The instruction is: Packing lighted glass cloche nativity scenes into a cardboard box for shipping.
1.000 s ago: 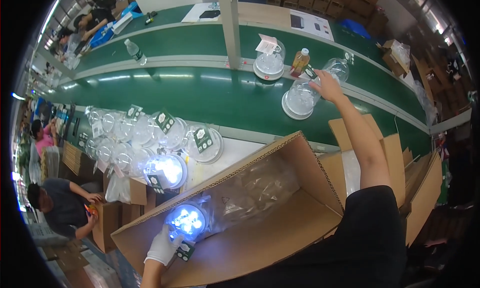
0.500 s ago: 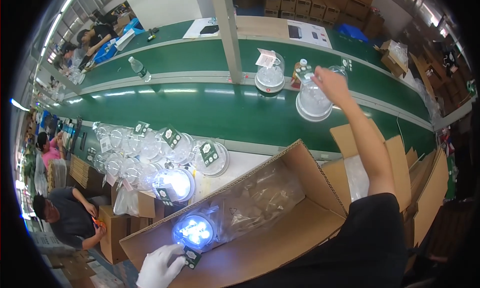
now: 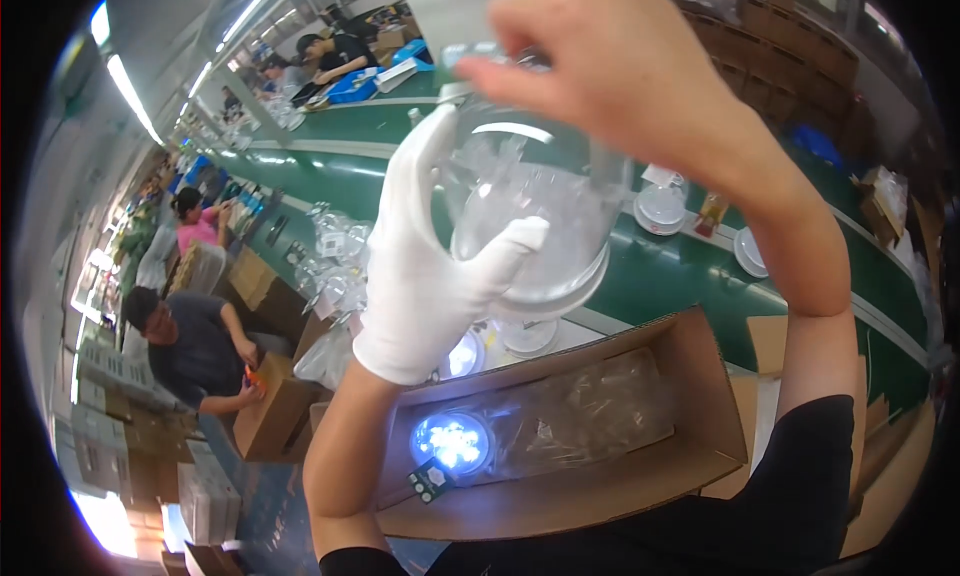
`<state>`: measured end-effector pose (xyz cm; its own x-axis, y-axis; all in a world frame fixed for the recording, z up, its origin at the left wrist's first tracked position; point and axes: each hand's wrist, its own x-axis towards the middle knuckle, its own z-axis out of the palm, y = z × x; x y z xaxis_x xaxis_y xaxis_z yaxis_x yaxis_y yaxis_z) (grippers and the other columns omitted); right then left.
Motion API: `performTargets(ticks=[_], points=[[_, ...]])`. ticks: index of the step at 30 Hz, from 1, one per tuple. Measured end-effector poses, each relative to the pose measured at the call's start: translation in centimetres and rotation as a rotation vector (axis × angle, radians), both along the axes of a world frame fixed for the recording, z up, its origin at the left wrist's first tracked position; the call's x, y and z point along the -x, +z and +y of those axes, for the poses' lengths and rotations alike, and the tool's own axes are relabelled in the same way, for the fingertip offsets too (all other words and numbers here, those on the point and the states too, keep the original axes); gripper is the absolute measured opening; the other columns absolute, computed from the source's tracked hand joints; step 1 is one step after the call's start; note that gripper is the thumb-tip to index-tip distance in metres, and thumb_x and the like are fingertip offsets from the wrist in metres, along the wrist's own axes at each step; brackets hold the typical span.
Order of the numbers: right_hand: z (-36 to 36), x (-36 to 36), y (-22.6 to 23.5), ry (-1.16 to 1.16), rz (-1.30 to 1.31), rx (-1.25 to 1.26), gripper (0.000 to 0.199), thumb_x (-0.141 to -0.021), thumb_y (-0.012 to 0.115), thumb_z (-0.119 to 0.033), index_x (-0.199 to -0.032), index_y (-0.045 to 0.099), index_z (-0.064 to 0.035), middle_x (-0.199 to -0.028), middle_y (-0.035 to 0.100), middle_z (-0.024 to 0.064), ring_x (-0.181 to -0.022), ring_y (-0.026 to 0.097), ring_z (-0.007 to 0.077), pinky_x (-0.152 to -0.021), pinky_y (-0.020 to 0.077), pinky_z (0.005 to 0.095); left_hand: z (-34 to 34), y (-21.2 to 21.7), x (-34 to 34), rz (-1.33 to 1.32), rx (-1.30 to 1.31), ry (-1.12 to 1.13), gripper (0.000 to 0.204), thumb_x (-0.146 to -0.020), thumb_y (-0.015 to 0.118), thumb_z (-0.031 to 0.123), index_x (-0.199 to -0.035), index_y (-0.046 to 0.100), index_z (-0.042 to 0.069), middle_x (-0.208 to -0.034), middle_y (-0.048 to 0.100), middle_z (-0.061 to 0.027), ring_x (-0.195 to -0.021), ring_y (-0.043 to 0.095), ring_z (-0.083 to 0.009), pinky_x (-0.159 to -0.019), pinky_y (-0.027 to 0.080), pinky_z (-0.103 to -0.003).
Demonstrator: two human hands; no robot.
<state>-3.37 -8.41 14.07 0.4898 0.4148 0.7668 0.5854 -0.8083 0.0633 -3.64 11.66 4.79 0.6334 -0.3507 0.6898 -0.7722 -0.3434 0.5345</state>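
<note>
Clear dome lamp (image 3: 530, 216) raised above the cardboard box (image 3: 610, 476), gloved left hand (image 3: 425, 276) gripping its side, bare right hand (image 3: 620, 66) closed on its top; a lit lamp (image 3: 452, 442) already lies inside the box, this one not yet.

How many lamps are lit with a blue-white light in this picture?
2. One lit lamp lies inside the open cardboard box, at its left end. A second lit lamp sits behind the box, partly hidden by the gloved left hand; others may be hidden.
</note>
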Motion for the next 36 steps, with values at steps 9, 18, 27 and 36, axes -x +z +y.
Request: performTargets(ticks=[9,18,27,36], points=[[6.5,-0.6,-3.6,0.154,-0.051,0.19,0.013,-0.072,0.072,-0.018,-0.068,0.074,-0.0062,-0.066,0.069,0.0142,-0.062,0.071,0.0289,-0.053,0.0535,0.0393,3.9,0.4,2.2,0.637,0.272,-0.248,0.037,-0.094,0.068,0.014,-0.126,0.056,-0.002,-0.114,0.064,-0.0049,-0.101,0.059,-0.0109,-0.088,0.048,-0.029],[5.0,1.4,-6.4,0.047,0.087,0.131,0.026,-0.094,0.065,-0.031,-0.082,0.062,-0.0075,-0.054,0.06,0.0103,-0.049,0.061,0.0317,-0.048,0.0472,0.0367,2.0,-2.3,2.3,0.631,0.183,-0.233,0.043,-0.094,0.063,0.017,-0.13,0.054,-0.004,-0.119,0.063,-0.0127,-0.11,0.06,-0.019,-0.097,0.046,-0.033],[1.6,1.7,-7.8,0.294,0.334,-0.119,0.022,-0.099,0.062,-0.024,-0.09,0.056,-0.0059,-0.064,0.059,0.0073,-0.053,0.058,0.0207,-0.051,0.0417,0.0317,-0.2,-1.8,1.2,0.574,0.128,-0.166,0.037,-0.087,0.074,0.018,-0.116,0.066,-0.003,-0.114,0.068,-0.0128,-0.105,0.065,-0.018,-0.094,0.049,-0.032],[-11.0,-1.5,-17.2,0.08,1.22,-0.548,0.035,-0.101,0.059,-0.033,-0.086,0.063,-0.001,-0.077,0.061,0.0029,-0.075,0.058,0.01,-0.069,0.0477,0.0283,-1.2,-1.0,0.6,0.648,0.275,-0.115,0.019,-0.089,0.072,0.01,-0.101,0.072,-0.004,-0.083,0.068,-0.0016,-0.075,0.06,-0.0037,-0.068,0.049,-0.02]])
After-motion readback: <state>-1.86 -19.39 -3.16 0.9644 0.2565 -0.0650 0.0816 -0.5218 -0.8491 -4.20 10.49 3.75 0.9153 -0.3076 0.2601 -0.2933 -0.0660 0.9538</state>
